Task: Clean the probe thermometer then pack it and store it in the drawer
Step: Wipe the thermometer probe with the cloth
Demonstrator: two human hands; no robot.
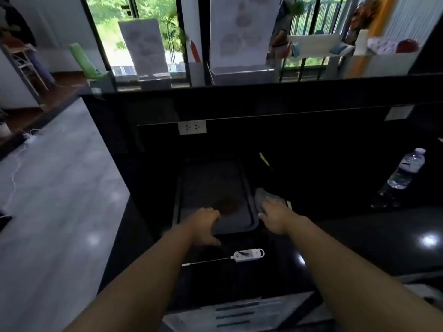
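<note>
Right now the probe thermometer [248, 255] lies on the black counter [359, 240], at 6 o'clock from the tray [249, 202]. Left hand [203, 226] spread on tray edge, right hand [274, 218] flat on grey cloth [261, 196]. Prob light w/ thin stiff probe; grab the white body.

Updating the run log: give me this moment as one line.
thermometer: lying on counter, untouched | left hand: at tray near edge | right hand: on cloth beside tray | cleaning: not started
</note>
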